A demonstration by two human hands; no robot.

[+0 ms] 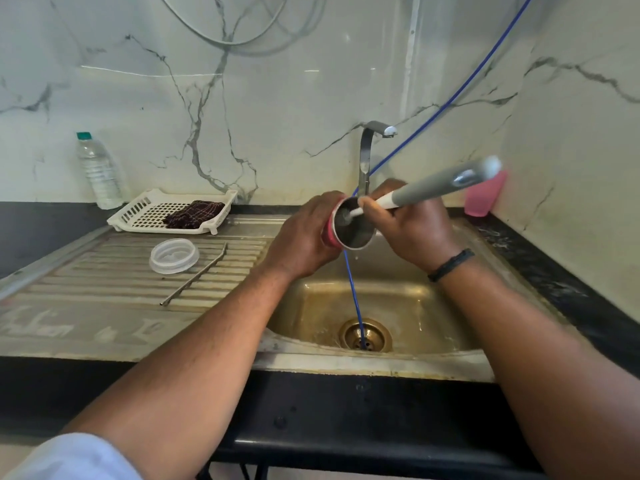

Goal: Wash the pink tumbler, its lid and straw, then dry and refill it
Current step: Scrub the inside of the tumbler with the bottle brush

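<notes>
No readable text in your view.
The sink's draining board (104, 327) in front of you carries faint embossed lettering near its front edge, too worn and blurred to make out. The water bottle (98, 169) by the wall shows no label you could read.

Tumbler (349, 226): pink outside, bare steel inside, dull sheen. Brush (433, 190): matt grey and white plastic handle. Lid (174, 255): clear plastic, smooth. Straw (197, 277): thin metal. Sink (398, 299) and ribbed drainboard (121, 271): stainless, stained yellowish (worn, not shiny). Tap (367, 150): polished metal. Tray (145, 209): white plastic w/ dark woven cloth (194, 213). Wall (277, 81): glossy marble-look.
</notes>
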